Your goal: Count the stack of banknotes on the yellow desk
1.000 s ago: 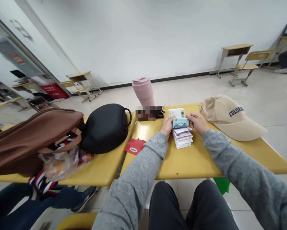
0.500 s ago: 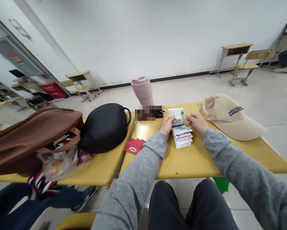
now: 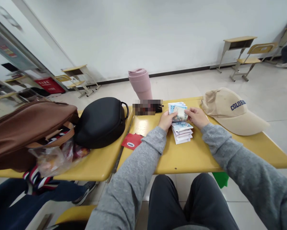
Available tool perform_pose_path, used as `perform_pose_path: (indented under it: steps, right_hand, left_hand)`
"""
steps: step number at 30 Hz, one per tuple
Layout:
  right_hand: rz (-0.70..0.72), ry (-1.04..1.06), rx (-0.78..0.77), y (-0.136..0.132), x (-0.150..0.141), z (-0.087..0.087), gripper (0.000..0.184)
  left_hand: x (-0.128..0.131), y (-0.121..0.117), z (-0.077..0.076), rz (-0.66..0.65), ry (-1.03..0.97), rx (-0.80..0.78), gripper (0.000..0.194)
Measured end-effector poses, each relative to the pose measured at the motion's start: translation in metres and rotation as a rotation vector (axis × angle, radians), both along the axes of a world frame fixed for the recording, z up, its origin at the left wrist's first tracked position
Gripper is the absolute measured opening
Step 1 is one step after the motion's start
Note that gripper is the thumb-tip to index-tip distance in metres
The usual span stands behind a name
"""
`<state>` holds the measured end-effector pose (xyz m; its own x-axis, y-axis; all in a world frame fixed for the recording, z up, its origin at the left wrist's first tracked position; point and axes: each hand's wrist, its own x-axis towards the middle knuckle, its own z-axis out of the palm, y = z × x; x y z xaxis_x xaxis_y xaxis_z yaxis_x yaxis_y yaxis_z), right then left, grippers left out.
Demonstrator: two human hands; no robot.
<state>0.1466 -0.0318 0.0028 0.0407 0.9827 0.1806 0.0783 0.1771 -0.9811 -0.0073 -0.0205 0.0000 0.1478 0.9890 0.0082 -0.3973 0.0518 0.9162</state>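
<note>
A bundle of banknotes is held between my two hands above the yellow desk. My left hand grips its left side, thumb across the front. At the right edge, my right hand pinches a note with thumb and fingertips. The front note is bent, and several blue-edged notes fan out behind it. Just below, a layered stack of folded notes lies on the desk. A small red pouch with a white oval label rests left of my left forearm.
A pink tumbler stands at the far edge, behind a phone-like dark object, partly blurred. A beige cap lies right. On the adjoining desk are a black case, a brown bag and a plastic bag. A person's legs show lower left.
My right fingers have come in onto the notes' right edge. The front note now bends, and blue notes show behind it. The view has tilted slightly.
</note>
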Motion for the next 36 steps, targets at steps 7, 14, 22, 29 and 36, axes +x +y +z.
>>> perform_pose_path:
  steps: [7,14,22,29,36]
  right_hand:
    - [-0.001,-0.012,-0.006,0.0025,0.0027,-0.0017,0.032]
    - [-0.010,0.000,0.018,0.0013,0.0029,0.0013,0.030]
    - [-0.053,-0.023,-0.002,0.0010,0.0043,0.0036,0.031]
    - [-0.062,-0.065,-0.001,0.0025,0.0071,0.0026,0.029]
    - [-0.054,-0.052,0.001,0.0031,0.0061,0.0021,0.029]
  left_hand:
    - [0.0019,0.0009,0.0035,0.095,-0.044,-0.013,0.015]
    - [0.0022,0.0012,0.0036,0.120,-0.047,-0.007,0.015]
    - [0.0038,0.0037,0.0023,0.118,-0.045,-0.029,0.016]
    - [0.0044,0.0005,0.0056,0.102,-0.011,-0.027,0.015]
    - [0.0051,0.0015,0.0049,0.093,-0.014,-0.020,0.015]
